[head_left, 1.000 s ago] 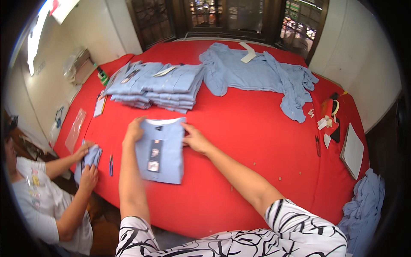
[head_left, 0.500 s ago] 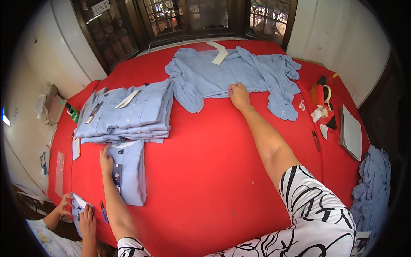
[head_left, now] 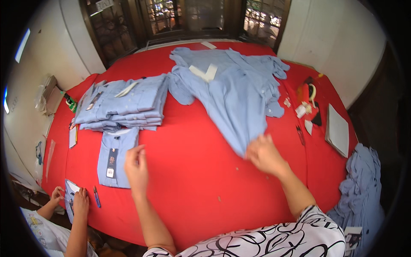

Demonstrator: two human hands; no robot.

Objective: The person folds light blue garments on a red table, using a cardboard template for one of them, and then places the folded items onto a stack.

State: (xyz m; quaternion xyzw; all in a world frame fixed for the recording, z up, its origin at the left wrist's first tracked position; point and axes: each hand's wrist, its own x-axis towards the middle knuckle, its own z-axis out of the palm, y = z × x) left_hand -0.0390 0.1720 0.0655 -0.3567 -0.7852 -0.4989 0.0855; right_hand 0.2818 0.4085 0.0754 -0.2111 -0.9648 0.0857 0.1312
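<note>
- Right hand (head_left: 262, 152) clamped on the near end of a light blue shirt (head_left: 233, 100); knuckles up, cloth narrowing to a blunt point at the fingers.
- Left hand (head_left: 136, 169) blurred, fingers loosely bent and parted, no item seen in it; well apart from the right.
- It overlaps the near right edge of a folded shirt (head_left: 125, 147) in view; contact cannot be told.
- Light blue shirt lies across the far middle of the red worktop (head_left: 184, 184), its far part spread and rumpled. More blue cloth lies about it; whether one garment or two, cannot tell.
- White bent strip (head_left: 204, 73) on that cloth; small white piece (head_left: 208, 45) beyond, near the windows.
- Folded shirt flat, collar away from the wearer, dark hang tag (head_left: 112, 162) on its front.
- Stack of folded shirts (head_left: 128, 99) just behind it, a pale strip on top.
- Far left: green bottle-like item (head_left: 70, 103); white pad (head_left: 73, 136) nearer.
- Blue-handled tool (head_left: 97, 197) near the co-worker's hands (head_left: 80, 202), which are at a small blue folded piece (head_left: 69, 196).
- Right side: red-handled snips (head_left: 300, 134), cream ring (head_left: 312, 94), white-topped stack of sheets (head_left: 337, 130).
- Heap of blue cloth (head_left: 360, 182) beside the worktop, lower right.
</note>
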